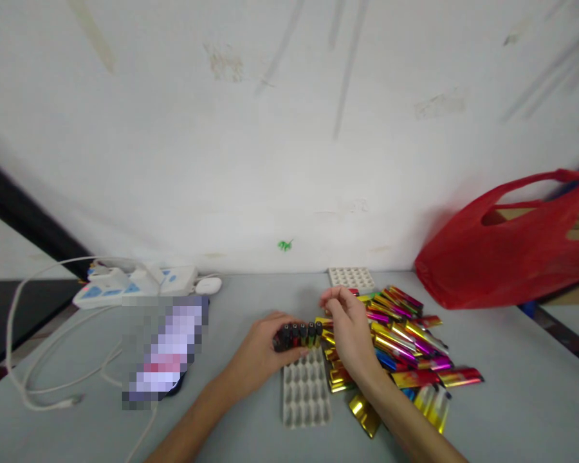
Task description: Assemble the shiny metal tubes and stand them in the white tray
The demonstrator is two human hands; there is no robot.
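The left hand [263, 354] clasps a row of small dark cylinders [302, 334] at the far edge of the white gridded plastic tray [306, 395]. Right of the tray, the right hand [350, 331] pinches its fingertips above the shiny multicoloured metal sleeves [405, 337]. Whether it holds anything cannot be told. Any print on the sleeves is too blurred to read.

You get bright, even light with only faint shadows on the grey table [251, 302], sharp glints off the metallic lighters [405, 334], soft focus throughout, a pixelated patch [166, 350] at left, and wide-angle bending toward the edges.
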